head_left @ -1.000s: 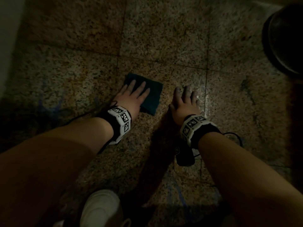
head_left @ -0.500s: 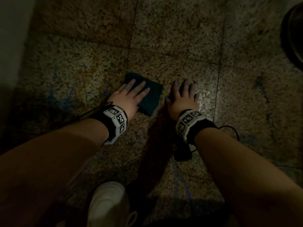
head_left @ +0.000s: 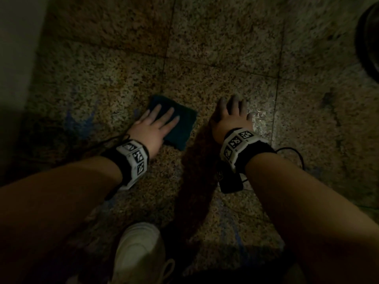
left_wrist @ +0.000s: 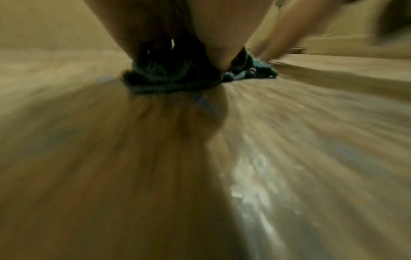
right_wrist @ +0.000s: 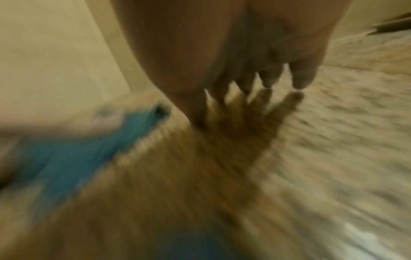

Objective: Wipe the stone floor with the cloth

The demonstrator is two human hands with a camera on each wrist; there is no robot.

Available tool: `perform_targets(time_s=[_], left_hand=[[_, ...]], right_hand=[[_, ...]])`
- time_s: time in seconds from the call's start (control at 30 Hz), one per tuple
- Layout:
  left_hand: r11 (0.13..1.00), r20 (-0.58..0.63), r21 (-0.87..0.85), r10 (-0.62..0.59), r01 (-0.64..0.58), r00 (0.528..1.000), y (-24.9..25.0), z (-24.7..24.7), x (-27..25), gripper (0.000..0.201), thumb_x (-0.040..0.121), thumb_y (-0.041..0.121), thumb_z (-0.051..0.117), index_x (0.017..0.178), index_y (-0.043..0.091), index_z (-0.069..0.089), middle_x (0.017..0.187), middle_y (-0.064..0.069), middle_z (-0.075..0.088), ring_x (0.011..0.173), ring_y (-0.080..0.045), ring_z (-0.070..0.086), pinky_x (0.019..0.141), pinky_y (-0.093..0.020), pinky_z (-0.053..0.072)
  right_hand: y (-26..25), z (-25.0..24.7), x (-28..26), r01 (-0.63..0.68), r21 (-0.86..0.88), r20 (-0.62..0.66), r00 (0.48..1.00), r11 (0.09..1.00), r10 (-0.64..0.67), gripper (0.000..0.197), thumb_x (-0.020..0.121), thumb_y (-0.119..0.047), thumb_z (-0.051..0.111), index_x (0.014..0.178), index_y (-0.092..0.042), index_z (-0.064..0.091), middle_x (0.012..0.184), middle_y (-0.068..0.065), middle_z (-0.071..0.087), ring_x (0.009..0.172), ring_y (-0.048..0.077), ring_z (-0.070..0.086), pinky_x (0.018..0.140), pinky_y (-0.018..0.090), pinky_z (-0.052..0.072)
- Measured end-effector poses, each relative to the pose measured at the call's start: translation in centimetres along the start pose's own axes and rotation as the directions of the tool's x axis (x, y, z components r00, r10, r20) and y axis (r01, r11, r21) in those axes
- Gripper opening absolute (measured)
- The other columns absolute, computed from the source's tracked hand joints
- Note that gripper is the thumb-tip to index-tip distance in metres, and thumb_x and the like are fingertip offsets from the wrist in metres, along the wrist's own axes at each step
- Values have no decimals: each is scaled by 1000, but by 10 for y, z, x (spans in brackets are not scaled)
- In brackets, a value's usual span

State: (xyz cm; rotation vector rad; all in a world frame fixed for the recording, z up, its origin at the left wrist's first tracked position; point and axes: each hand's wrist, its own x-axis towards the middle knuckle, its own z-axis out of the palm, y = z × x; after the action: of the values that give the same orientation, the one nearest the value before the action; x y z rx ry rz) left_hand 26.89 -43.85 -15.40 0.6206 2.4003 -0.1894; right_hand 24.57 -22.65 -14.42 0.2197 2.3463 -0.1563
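Note:
A dark teal cloth [head_left: 184, 128] lies flat on the speckled stone floor [head_left: 215, 58]. My left hand [head_left: 155, 124] presses on it with straight, spread fingers; the left wrist view shows the cloth [left_wrist: 169, 77] bunched under the palm. My right hand [head_left: 231, 113] rests flat on the bare floor just right of the cloth, fingers spread, holding nothing. The blurred right wrist view shows the right hand's fingers [right_wrist: 266, 77] on the stone and the cloth [right_wrist: 73, 153] at the left.
A pale wall [head_left: 18, 48] runs along the left. A dark round object [head_left: 369, 37] sits at the upper right edge. My white shoe [head_left: 139, 255] is at the bottom centre. A wet shine [head_left: 260, 119] shows on the floor beside my right hand.
Both hands have slid slightly back toward me and leftward across the floor, the left one dragging the cloth with it. Neither hand has changed its flat pose.

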Motion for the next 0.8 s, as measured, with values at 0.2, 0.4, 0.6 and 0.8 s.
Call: perform_targets(time_s=[0.2, 0.4, 0.6, 0.8], left_hand=[[999, -19, -15, 30, -31, 999, -7, 10, -19, 69, 101, 20, 33, 148, 28, -17, 156, 4, -22, 145, -24, -17, 116, -33, -7], [1000, -34, -17, 2, -3, 999, -23, 0, -5, 67, 102, 21, 32, 149, 30, -15, 156, 7, -22, 145, -20, -16, 116, -32, -3], [990, -58, -118, -82, 75, 995, -44, -21, 18, 65, 102, 21, 35, 151, 27, -7, 158, 5, -15, 146, -25, -11, 117, -36, 2], [997, -40, -46, -66, 64, 997, -40, -10, 2, 65, 103, 23, 33, 150, 26, -12, 157, 3, -18, 146, -25, -12, 117, -34, 0]], right_hand=[[-25, -9, 2, 93, -31, -8, 996, 995, -93, 70, 101, -41, 33, 151, -28, -14, 156, 3, -25, 145, 29, -18, 117, 48, -1], [-35, 13, -3, 90, -41, -3, 996, 995, -91, 65, 102, -44, 22, 149, -27, -19, 155, 6, -28, 143, 32, -21, 117, 49, -7], [-31, 15, 0, 113, -35, 6, 994, 993, -113, 64, 102, -44, 20, 149, -27, -20, 153, 4, -32, 142, 31, -24, 117, 48, -9], [-29, 16, -1, 122, -18, -2, 992, 992, -122, 63, 102, -45, 20, 148, -28, -20, 153, 3, -32, 142, 29, -25, 115, 46, -11]])
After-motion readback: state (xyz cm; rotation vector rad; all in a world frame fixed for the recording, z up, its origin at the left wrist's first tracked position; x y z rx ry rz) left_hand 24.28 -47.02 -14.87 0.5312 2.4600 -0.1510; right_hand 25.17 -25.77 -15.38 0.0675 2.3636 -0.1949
